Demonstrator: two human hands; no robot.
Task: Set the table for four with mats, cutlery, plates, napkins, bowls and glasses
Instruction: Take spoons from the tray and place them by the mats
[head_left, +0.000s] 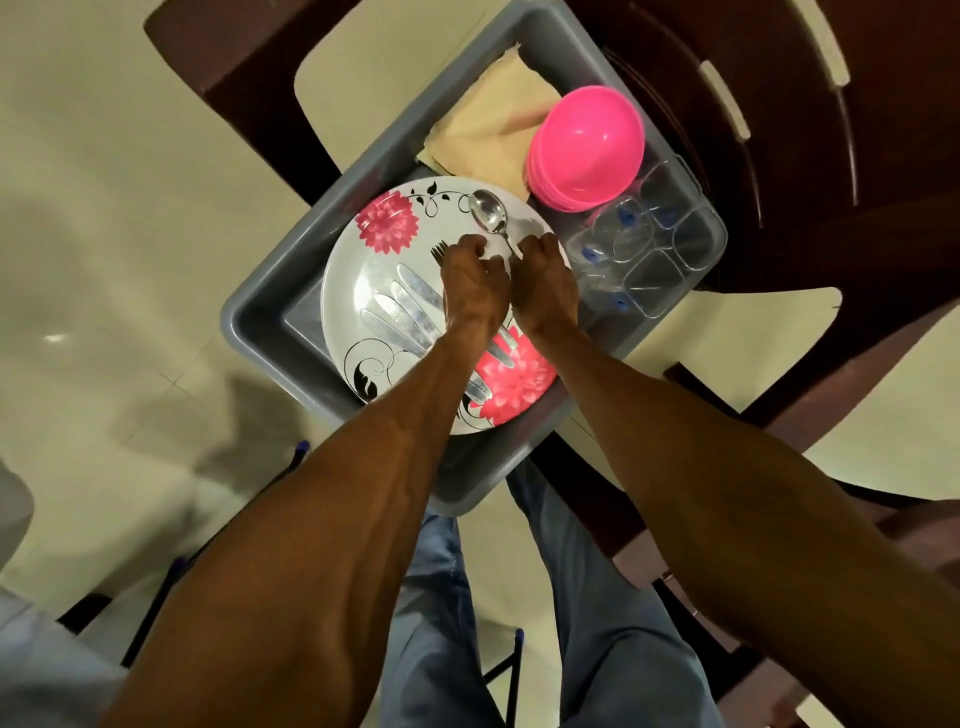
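A grey tub holds a white plate with pink flowers. Several knives lie on the plate. My left hand curls over the plate's middle and grips forks, whose tines poke out to its left. My right hand is beside it and pinches the handle of a spoon, whose bowl points away from me. Stacked pink bowls sit upside down at the tub's far side. Beige napkins or mats lie left of them, and clear glasses fill the right corner.
The tub rests on a cream-cushioned seat of a dark wooden chair. A dark brown table lies to the right. Pale floor tiles spread to the left. My legs in jeans are below the tub.
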